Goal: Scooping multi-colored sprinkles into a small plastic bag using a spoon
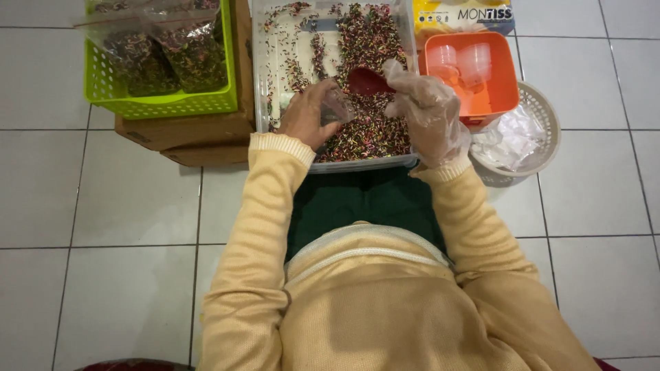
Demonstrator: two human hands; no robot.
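Right hand point(427, 110), in a clear glove, closes its grip on a red scoop point(368, 81). Left hand point(309, 113), bare, grips a small clear bag point(337, 108) just beside the scoop. Both hover over a clear tub point(260, 69) of multicoloured sprinkles point(371, 41). Right of the gloved hand: orange container point(505, 82); left of the bare hand: green basket point(165, 103).

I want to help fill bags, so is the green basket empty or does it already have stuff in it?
Not empty. The green basket holds clear bags packed with dark, many-coloured sprinkles, reaching above its rim.
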